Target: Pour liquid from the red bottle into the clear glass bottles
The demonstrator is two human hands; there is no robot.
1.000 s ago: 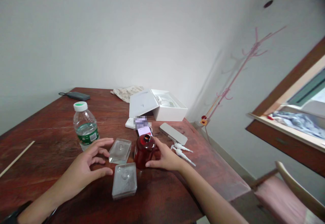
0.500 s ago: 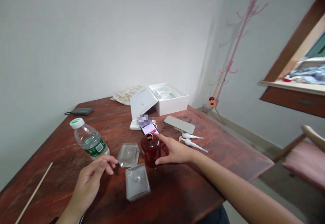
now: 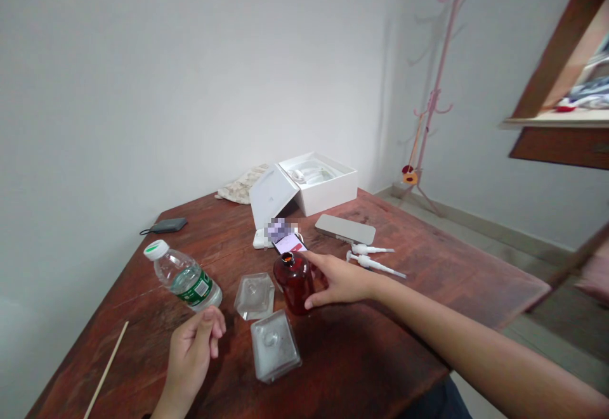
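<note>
My right hand (image 3: 335, 279) is wrapped round the right side of an amber pump bottle (image 3: 295, 286), which stands upright on the table with its neck uncapped. My left hand (image 3: 195, 343) hovers near the front, fingers curled in and thumb laid against them, with nothing visible in it. Just beyond it stands a clear water bottle (image 3: 185, 279) with a green label and white cap. Between the hands lie two clear plastic boxes, a farther one (image 3: 254, 295) and a nearer one (image 3: 275, 349). Two white pump heads (image 3: 373, 262) rest behind my right wrist.
On the wooden table (image 3: 361, 355) are a thin stick (image 3: 107, 371) at left, a dark pouch-like item (image 3: 169, 225), an open white box (image 3: 328, 194), a cloth (image 3: 242, 186), a lit phone (image 3: 291, 243) and a grey flat case (image 3: 346, 229). A pink coat rack (image 3: 440, 70) stands behind.
My left hand's fingers have curled in from a looser, spread pose. My right hand stays on the amber bottle. The whole view has shifted, so things on the table sit farther right.
</note>
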